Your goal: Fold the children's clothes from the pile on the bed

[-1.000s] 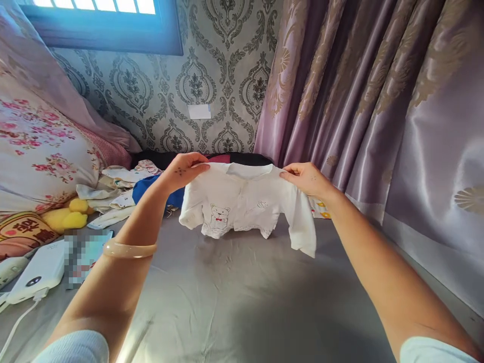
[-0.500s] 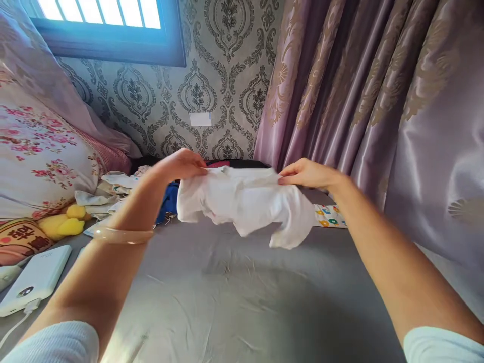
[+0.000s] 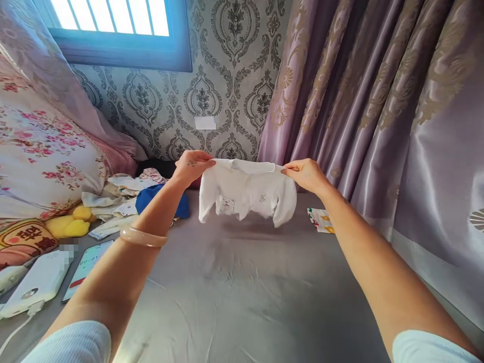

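A small white long-sleeved top (image 3: 247, 189) hangs stretched between my hands, above the grey sheet (image 3: 242, 282). My left hand (image 3: 194, 165) pinches it at the left shoulder, beside the neckline. At the opposite shoulder, my right hand (image 3: 304, 174) grips the cloth between thumb and fingers. Both sleeves droop, and small dark prints show on the lower front. A folded cloth with a colourful pattern (image 3: 320, 221) lies on the sheet beyond my right forearm, which partly covers it.
A heap of clothes (image 3: 113, 199) and a blue garment (image 3: 157, 200) lie at the left. Nearer are a yellow plush toy (image 3: 70, 224), a white power bank (image 3: 40, 282) with a cable and a phone (image 3: 86, 267). Purple curtains (image 3: 340, 101) hang at the right.
The white top has gone from bunched and swinging to hanging flatter and steadier, with its prints visible. My hands still hold its shoulders. The view has shifted slightly, uncovering the phone.
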`<state>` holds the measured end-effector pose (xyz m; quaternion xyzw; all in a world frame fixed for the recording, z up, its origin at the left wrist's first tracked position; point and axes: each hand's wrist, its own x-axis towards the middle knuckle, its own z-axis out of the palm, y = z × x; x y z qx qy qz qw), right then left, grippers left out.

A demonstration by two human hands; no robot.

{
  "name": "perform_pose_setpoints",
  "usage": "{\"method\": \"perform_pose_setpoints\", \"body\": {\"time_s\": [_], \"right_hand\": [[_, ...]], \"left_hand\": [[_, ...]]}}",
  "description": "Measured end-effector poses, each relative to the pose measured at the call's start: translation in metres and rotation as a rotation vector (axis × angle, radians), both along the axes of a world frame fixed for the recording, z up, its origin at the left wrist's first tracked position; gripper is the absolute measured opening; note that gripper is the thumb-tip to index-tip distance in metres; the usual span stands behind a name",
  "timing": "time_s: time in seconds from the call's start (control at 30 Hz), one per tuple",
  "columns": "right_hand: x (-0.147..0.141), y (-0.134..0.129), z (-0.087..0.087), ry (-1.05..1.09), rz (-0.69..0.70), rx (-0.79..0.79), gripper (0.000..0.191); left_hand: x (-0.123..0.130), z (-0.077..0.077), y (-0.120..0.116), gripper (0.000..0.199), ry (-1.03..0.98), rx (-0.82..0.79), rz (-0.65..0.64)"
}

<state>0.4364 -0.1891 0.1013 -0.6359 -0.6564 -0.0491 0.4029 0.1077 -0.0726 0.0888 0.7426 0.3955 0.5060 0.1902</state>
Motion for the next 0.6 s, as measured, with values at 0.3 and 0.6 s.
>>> {"method": "perform_pose_setpoints", "body": {"time_s": [0.3,0.6], "right_hand": [[0.005,-0.018,0.004,0.299,0.255,-0.106,0.028],[-0.007,-0.026,0.007,0.048,0.105,-0.022,0.012]], "left_hand": [[-0.003,0.013,-0.019,0.035,-0.109,-0.126,-0.158],[0.008,0.012,-0.031,0.025,-0.011,0.069,0.008]]}}
